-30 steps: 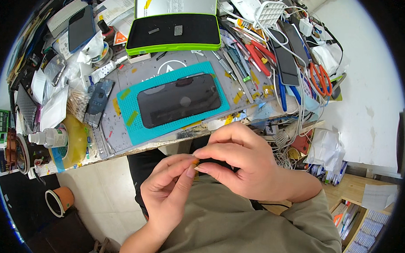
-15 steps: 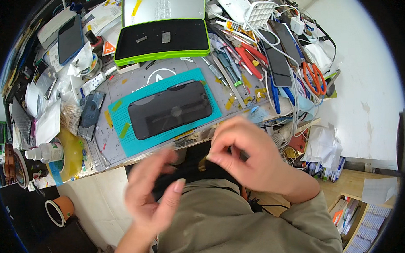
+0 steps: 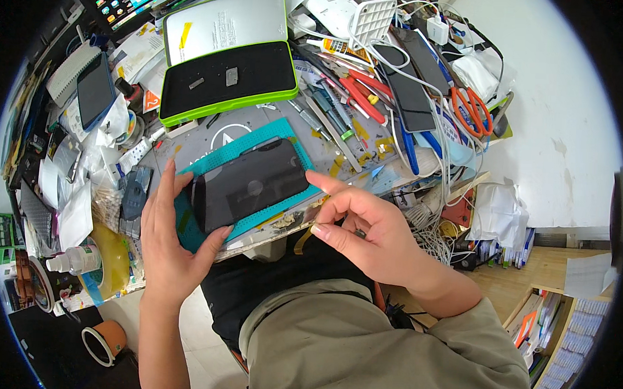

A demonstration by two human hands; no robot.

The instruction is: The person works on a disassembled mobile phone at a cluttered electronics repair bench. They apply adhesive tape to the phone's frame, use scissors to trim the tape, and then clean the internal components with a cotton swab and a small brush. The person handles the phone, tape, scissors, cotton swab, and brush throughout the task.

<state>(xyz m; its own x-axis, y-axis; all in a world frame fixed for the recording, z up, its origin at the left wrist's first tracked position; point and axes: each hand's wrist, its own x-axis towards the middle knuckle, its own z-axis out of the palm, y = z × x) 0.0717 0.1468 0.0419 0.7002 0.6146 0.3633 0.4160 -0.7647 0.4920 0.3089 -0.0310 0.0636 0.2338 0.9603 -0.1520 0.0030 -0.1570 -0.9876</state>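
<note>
A black smartphone [image 3: 257, 182] lies flat on a teal perforated mat [image 3: 286, 133], its dark face up with a faint round reflection in the middle. My left hand [image 3: 176, 241] spans the phone's left end, thumb at the near corner and fingers at the far one. At the phone's right end, the index fingertip of my right hand [image 3: 365, 227] touches the corner. Thumb and another finger of that hand pinch a narrow amber strip of tape [image 3: 300, 245], which hangs below the thumb over the bench edge.
Behind the mat stands an open green-rimmed case [image 3: 261, 69] with two small grey pieces inside. Tweezers [image 3: 338, 127], red-handled pliers [image 3: 363, 99], orange scissors [image 3: 472, 114] and tangled white cables crowd the right. A clear bottle [image 3: 76, 260] stands among clutter at the left.
My left hand has moved up and left onto the phone's end. My right index finger has stretched out to the phone's right corner. The view has shifted slightly.
</note>
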